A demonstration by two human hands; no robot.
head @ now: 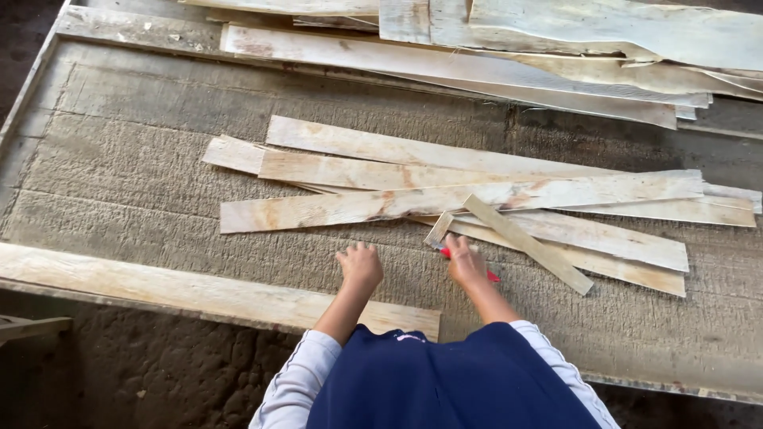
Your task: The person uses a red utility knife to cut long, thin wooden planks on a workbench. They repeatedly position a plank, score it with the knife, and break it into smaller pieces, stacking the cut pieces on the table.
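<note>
Nearest me, my right hand is closed around what looks like a red-handled cutter beside the pale veneer strips fanned mid-bench, while my left hand rests empty, fingers curled, on the rough grey workbench, bracing me.

packages: none showing | labels: none showing | signs: none showing | screens: none showing (only bare wood strips and a rough work surface are lying in view, nothing printed or wrapped among them)
</note>
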